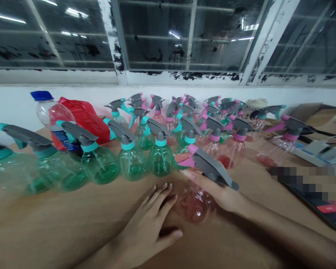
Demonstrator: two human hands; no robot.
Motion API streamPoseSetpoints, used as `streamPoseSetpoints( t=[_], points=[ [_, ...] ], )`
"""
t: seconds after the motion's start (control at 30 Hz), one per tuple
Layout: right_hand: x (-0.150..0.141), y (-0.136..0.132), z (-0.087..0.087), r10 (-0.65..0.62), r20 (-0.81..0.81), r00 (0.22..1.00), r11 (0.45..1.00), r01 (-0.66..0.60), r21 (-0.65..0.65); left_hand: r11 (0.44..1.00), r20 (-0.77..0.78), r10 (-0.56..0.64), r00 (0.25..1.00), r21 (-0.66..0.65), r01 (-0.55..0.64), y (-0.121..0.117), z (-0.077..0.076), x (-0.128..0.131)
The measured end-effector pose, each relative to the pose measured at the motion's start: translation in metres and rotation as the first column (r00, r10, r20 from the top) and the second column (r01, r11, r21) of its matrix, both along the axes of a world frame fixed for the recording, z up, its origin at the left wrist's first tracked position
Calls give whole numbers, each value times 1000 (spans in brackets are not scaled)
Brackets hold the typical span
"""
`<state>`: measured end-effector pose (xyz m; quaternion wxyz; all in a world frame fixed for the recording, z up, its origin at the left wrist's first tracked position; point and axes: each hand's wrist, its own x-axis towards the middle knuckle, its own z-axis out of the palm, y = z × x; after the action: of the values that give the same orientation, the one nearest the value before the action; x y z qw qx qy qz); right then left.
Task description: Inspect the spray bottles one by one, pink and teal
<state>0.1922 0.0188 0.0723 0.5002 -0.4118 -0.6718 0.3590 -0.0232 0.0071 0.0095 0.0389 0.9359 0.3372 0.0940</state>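
Observation:
My right hand (212, 186) is closed round the neck of a clear pink spray bottle (196, 207) with a grey and pink trigger head. One finger reaches up by the pink trigger, and the nozzle points to the upper left. Just left of this bottle, my left hand (154, 216) lies flat on the wooden table (81, 231), fingers stretched out and holding nothing. Behind both hands stands a row of spray bottles; a green one (160, 160) with a turquoise collar is close to my left fingertips. Another pink spray bottle (236, 149) stands beyond my right hand.
Several more spray bottles crowd the back near the white wall (5, 108). A large plastic bottle with a blue cap (42, 96) and a red plastic bag (86, 116) stand back left. On the right are a phone (310, 201) and a power strip (310, 151) with cables.

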Motion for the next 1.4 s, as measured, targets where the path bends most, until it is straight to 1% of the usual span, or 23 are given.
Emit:
streamPoseSetpoints(
  t=[0.23,0.53,0.67,0.87,1.03,1.2,1.4],
  points=[
    [-2,-2,4,-11,1,1000,1000,10,27,1000,16,3,1000,-20,-2,-1,2,0],
    [-1,-1,3,56,-44,997,998,-55,2,1000,31,-9,999,-4,9,0,0,-1],
    [-1,-1,3,48,-37,998,999,-47,5,1000,27,-22,999,9,21,-1,1,-1],
    [-1,-3,5,21,-29,999,1000,-21,18,1000,24,-10,1000,8,10,-1,2,-1],
    [-1,-4,5,21,-1,1000,1000,-21,-12,1000,17,-12,1000,3,12,-1,3,0],
    [-2,-4,5,-16,6,1000,998,16,54,1000,12,-11,1000,7,11,-1,2,0],
    [0,-3,4,24,-5,1000,998,-24,52,1000,20,-12,1000,-6,12,0,3,1]
  ],
)
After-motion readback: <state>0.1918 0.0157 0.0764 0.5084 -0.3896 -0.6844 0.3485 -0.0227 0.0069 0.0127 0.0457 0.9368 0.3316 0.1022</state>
